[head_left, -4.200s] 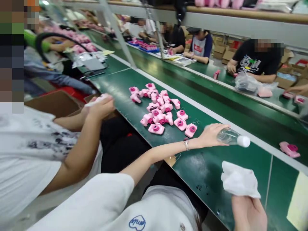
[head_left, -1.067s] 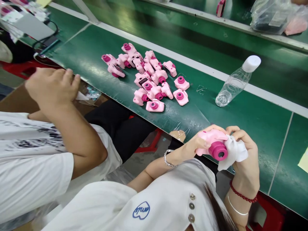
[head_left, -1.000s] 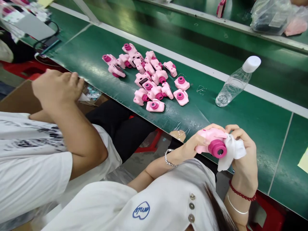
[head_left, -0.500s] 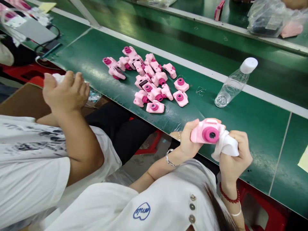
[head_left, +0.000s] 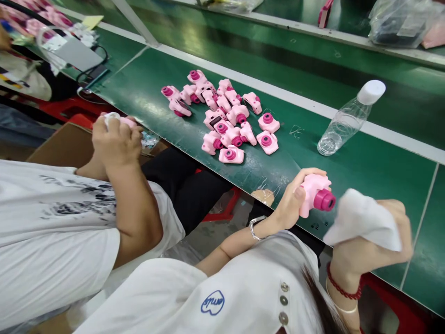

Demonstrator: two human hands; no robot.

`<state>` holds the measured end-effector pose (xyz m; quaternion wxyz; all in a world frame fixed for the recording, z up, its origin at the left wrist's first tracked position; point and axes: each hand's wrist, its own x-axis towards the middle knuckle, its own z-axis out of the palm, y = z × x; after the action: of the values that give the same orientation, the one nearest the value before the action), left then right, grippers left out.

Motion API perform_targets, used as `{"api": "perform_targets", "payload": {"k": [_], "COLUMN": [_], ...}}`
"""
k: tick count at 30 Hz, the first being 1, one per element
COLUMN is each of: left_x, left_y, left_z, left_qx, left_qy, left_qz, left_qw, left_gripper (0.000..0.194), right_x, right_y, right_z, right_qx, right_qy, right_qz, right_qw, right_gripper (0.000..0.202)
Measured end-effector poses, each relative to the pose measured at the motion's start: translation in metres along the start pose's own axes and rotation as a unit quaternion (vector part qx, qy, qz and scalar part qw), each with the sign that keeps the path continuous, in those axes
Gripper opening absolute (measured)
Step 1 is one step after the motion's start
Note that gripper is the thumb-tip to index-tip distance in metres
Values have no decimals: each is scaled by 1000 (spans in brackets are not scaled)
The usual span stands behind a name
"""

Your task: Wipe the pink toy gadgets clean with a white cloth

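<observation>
My left hand (head_left: 295, 204) grips a pink toy camera (head_left: 314, 194) with a magenta lens that points to the right, just over the near edge of the green table (head_left: 365, 171). To its right, my right hand (head_left: 373, 248) is closed on a white cloth (head_left: 361, 218), held a little apart from the camera. A pile of several pink toy cameras (head_left: 225, 120) lies on the table further left.
A clear plastic bottle (head_left: 347, 121) with a white cap lies tilted on the table beyond my hands. A person in a white shirt sits at my left, both hands (head_left: 116, 141) on something small. A cardboard box (head_left: 66, 144) stands beside that person.
My right hand has pulled the cloth away from the camera to the right. My left hand has turned the camera so the lens points right. Earlier the bottle was set down.
</observation>
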<state>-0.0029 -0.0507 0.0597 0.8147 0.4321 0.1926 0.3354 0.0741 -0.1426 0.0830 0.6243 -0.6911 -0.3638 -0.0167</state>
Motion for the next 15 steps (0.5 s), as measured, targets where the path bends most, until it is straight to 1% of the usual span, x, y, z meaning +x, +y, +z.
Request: {"api": "perform_targets", "payload": {"k": [1,2,3,4,5,6,8,10,13,15], "left_x": [-1,-2,-2,-2,-2,-2,-1,-1,-3,-4], "left_y": [-1,-1,-1,-1,-1,-2,-6,-11,-15,-14], "left_z": [1,1,1,2,1,1,1,2,4,5], "left_qx": [34,66,94,114,130,140,142,119,68,41], "left_qy": [9,19,26,30,31,30,22,21,36,32], "left_qz": [24,45,61,71,74,72,61,55,51,33], "left_qw": [999,997,993,990,988,987,988,991,996,998], "left_gripper": [82,82,82,82,82,81,81,79,65,55], "right_x": [1,3,3,4,3,3,0,-4,-12,-16], "right_y": [-4,-6,-8,-9,-9,-8,-8,-8,-8,-7], "right_z": [5,9,12,14,14,14,10,6,2,1], "right_qx": [-60,-119,-169,-203,-226,-242,-265,-271,-272,-272], "right_qy": [13,-6,-45,-86,-108,-114,-117,-119,-130,-133], "right_qz": [-63,-121,-162,-184,-195,-203,-216,-224,-225,-227], "right_qw": [996,985,971,958,948,942,933,929,926,926], "right_gripper": [9,12,15,17,19,20,22,26,33,36]}}
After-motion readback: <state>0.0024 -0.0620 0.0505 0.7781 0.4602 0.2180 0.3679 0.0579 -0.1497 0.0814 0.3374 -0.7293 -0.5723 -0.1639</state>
